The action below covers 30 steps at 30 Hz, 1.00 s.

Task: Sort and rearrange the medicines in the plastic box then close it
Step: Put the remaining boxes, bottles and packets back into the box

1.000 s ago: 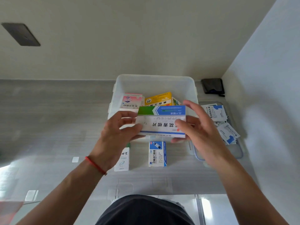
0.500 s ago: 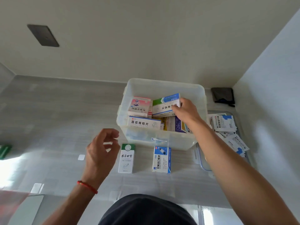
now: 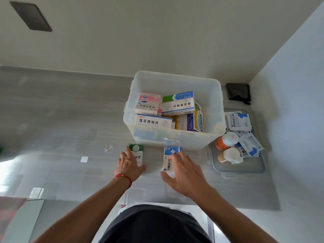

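The clear plastic box [image 3: 175,76] stands open on the table against the wall. Inside it lie a pink box [image 3: 149,102], a green-and-blue box [image 3: 178,104], a white box with a blue edge [image 3: 154,121] and yellow and purple boxes [image 3: 185,122]. In front of it, on the table, lie a green-and-white box [image 3: 136,150] and a blue-and-white box [image 3: 168,159]. My left hand [image 3: 128,165] rests flat on the green-and-white box. My right hand [image 3: 184,171] is spread over the blue-and-white box, fingers on top, thumb near its lower end. Neither box is lifted.
The box's lid [image 3: 245,166] lies upside down to the right, holding sachets [image 3: 238,121], an orange bottle [image 3: 225,142] and a tan bottle [image 3: 229,156]. A black object [image 3: 238,92] sits in the far right corner. A wall runs along the right side.
The green-and-blue box went from both hands into the plastic box. My right hand let go of it and both hands came down onto the two boxes on the table.
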Motion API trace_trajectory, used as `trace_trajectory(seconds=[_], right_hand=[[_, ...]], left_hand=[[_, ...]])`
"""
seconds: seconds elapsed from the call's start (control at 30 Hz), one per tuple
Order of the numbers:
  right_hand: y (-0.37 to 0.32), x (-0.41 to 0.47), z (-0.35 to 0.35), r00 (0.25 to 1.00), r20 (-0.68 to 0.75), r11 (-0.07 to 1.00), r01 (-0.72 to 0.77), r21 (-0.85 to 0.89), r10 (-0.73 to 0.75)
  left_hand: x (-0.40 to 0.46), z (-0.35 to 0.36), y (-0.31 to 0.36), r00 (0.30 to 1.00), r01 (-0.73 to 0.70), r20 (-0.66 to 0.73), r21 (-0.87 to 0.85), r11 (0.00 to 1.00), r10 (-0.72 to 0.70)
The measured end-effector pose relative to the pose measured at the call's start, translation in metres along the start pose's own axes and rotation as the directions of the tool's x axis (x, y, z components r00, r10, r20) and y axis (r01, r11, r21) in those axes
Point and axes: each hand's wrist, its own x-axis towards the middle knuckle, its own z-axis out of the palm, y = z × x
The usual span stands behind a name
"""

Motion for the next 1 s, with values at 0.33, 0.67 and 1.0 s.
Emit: trace_trajectory(seconds=[0.33,0.67,1.0], right_hand=[[-0.008,0.03,0.062,0.954,-0.144,0.963,-0.251,0.101,0.264],[0.035,-0.046,-0.077,0.958,0.288,0.593,-0.232,0.771,-0.001],[0.056,0.017,-0.197,0.973,-0.228,0.823,0.092,0.56,0.046]], left_hand=[[-0.024,-0.029,-0.004,0.971,-0.193,0.139,-0.029,0.981,0.196],[-0.071,-0.124,0.008,0.867,-0.403,0.183,-0.289,0.868,0.464],[-0.092,-0.18,0.062,0.783,-0.513,0.058,-0.505,0.695,0.62]])
